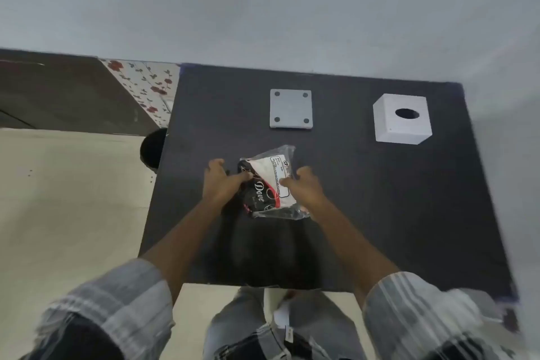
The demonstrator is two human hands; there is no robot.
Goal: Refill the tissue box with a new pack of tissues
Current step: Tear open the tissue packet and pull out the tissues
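A dark worktop (380, 199) is seen. On it are set a white tissue box (402, 119) at far right, a flat grey plate (291, 109) beside it, and a tissue pack (270, 184) nearer.

I see the tissue pack (270, 184) wrapped in glossy, crinkled clear plastic; the tabletop (380, 199) looks matt and dark; the white tissue box (401, 120) and its base plate (290, 109) appear smooth, matt.
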